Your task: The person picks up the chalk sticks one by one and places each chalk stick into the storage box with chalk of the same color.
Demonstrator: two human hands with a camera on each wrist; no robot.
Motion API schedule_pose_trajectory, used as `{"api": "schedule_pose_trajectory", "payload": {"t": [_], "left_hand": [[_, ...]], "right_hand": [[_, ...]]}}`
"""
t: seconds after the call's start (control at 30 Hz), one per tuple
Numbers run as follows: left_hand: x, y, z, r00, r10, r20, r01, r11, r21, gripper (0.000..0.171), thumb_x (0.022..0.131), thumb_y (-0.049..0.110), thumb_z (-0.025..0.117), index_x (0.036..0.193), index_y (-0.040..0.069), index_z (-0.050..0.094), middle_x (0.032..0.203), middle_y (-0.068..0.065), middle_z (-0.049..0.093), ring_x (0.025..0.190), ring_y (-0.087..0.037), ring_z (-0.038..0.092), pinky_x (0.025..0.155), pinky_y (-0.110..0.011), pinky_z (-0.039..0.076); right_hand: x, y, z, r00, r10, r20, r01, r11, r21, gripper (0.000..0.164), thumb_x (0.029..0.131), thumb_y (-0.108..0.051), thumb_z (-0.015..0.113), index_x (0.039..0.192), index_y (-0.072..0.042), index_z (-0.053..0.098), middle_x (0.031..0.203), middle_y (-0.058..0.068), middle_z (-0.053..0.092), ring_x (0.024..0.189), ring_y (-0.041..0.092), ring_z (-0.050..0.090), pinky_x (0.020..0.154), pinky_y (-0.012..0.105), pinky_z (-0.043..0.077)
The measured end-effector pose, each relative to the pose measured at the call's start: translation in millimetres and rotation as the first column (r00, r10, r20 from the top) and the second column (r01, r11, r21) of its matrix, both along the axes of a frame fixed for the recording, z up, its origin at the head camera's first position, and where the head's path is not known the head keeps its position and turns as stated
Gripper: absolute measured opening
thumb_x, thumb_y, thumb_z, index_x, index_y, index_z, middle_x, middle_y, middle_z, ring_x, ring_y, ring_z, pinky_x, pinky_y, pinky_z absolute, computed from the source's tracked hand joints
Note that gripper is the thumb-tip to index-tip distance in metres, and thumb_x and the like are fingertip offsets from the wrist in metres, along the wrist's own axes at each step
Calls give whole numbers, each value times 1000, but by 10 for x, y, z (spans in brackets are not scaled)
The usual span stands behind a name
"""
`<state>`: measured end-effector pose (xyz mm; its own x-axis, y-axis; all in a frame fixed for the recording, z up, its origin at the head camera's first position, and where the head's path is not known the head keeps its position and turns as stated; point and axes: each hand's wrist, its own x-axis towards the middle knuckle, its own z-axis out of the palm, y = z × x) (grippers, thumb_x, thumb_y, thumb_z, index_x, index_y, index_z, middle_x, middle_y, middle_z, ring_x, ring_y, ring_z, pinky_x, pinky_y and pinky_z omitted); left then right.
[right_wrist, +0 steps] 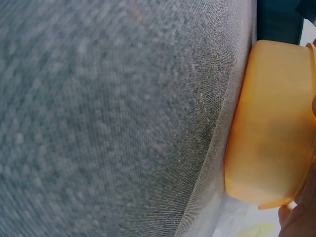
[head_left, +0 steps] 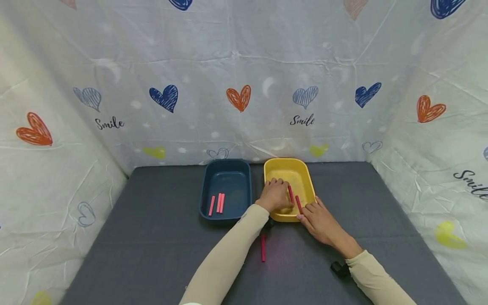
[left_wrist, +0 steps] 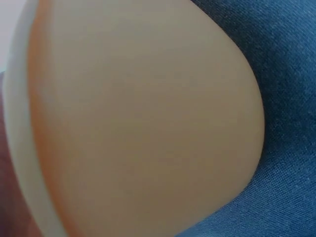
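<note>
In the head view my left hand (head_left: 275,195) reaches into the yellow tray (head_left: 271,166), its fingers bent. A thin red stick (head_left: 291,195) is at its fingertips and appears pinched there. My right hand (head_left: 319,220) grips the near right corner of this tray, fingers over the rim. Close to those fingers, another red stick (head_left: 298,204) lies inside the tray. The right wrist view shows the tray's outer side wall (right_wrist: 271,123) with parts of the hand at the frame's edge. A pale curved surface, likely the yellow tray (left_wrist: 148,118), fills the left wrist view.
A dark blue tray (head_left: 203,199) stands left of the yellow one, holding several pink sticks (head_left: 212,206). One more red stick (head_left: 263,248) lies on the grey tabletop (head_left: 152,237) nearer me, beside my left forearm. A heart-patterned cloth (head_left: 206,123) hangs behind the table.
</note>
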<state>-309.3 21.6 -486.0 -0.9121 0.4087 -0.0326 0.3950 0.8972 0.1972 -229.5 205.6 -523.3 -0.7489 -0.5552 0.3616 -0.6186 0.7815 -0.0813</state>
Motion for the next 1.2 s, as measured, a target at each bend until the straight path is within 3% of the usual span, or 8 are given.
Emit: {"api": "schedule_pose_trajectory", "payload": {"t": [0.3, 0.77, 1.0, 1.2], "left_hand": [[20, -6, -3, 1000, -1, -3, 1, 999, -37, 72, 81, 51, 76, 140, 17, 53, 140, -3, 54, 130, -24, 46, 114, -45, 34], [121, -95, 111, 999, -42, -25, 45, 986, 160, 57, 86, 41, 73, 134, 14, 58, 136, -6, 57, 124, -25, 51, 108, -42, 43], [236, -240, 133, 999, -52, -9, 52, 958, 283, 54, 91, 43, 67, 135, 14, 56, 134, -5, 56, 119, -21, 55, 102, -37, 48], [371, -381, 157, 994, -88, -58, 102, 934, 342, 51, 93, 40, 65, 136, 13, 55, 132, -4, 56, 115, -18, 57, 98, -35, 51]], "right_hand": [[17, -17, -5, 1000, -5, 10, 5, 1000, -8, 19, 99, -28, 56, 86, -15, 59, 88, 3, 63, 97, 26, 61, 115, 60, 29], [2, -10, -8, 1000, -12, 20, 12, 1000, -7, 20, 99, -28, 56, 87, -14, 60, 89, 4, 64, 98, 27, 61, 115, 60, 27], [-1, -7, -14, 1000, -15, 9, 15, 1000, -5, 19, 99, -29, 57, 86, -14, 61, 90, 4, 65, 98, 27, 61, 114, 61, 29], [-11, -5, -27, 1000, -18, 1, 18, 1000, 12, 21, 100, -30, 55, 87, -15, 61, 90, 4, 64, 99, 27, 61, 114, 61, 30]]}}
